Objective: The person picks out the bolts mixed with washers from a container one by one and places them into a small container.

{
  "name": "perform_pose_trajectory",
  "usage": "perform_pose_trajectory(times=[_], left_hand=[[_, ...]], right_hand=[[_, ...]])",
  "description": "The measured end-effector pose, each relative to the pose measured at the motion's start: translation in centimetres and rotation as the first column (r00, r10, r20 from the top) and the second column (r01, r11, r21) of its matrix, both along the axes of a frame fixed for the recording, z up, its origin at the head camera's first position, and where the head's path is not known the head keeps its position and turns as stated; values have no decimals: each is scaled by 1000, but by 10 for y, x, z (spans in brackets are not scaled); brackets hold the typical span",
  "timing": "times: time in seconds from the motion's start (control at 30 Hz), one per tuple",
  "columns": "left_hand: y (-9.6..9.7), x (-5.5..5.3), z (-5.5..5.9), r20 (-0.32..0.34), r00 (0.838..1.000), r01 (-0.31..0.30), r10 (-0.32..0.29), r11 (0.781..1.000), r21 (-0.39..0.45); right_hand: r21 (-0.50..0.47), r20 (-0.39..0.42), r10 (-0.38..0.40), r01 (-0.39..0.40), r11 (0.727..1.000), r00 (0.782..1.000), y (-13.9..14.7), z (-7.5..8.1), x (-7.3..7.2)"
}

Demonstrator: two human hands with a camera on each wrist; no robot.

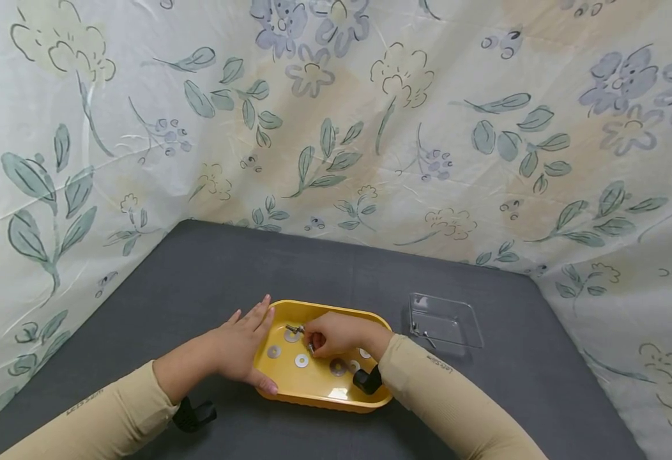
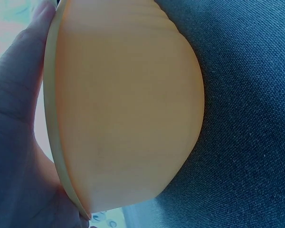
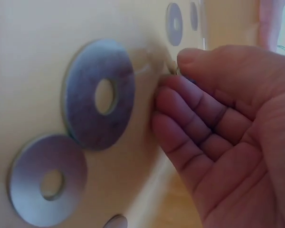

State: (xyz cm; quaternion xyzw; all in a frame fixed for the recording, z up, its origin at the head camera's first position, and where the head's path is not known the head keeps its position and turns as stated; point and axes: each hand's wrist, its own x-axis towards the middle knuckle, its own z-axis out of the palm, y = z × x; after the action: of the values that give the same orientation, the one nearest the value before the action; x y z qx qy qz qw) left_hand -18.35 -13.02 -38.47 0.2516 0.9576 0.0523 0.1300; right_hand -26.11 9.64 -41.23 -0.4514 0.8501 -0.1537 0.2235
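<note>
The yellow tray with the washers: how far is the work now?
Looks done: one bolt lies in the clear container. In hand: the right hand pinches another bolt over the yellow tray, which the left hand steadies at its edge. Left: several washers lie loose in the tray.

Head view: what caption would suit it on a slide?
Left hand steadies oval yellow plastic tray of flat metal washers while right hand pinches a small bolt.
</note>
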Motion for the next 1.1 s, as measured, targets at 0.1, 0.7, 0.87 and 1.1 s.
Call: perform_pose_trajectory(times=[0.1,0.7,0.87,1.1], left_hand=[[0,0,0,3,1000,-2,2,1000,-2],[-1,-1,-2,13,1000,-13,13,1000,-7],[-1,-1,-4,7,1000,-21,21,999,-24],[0,1,-1,5,1000,-11,11,1000,-10]], right_hand=[[-12,1,11,-11,1000,1000,1,2,-1],[-191,36,-33,39,981,999,26,50,-7],[-215,13,-85,86,973,996,40,65,-7],[-250,39,-181,185,950,983,62,79,-8]])
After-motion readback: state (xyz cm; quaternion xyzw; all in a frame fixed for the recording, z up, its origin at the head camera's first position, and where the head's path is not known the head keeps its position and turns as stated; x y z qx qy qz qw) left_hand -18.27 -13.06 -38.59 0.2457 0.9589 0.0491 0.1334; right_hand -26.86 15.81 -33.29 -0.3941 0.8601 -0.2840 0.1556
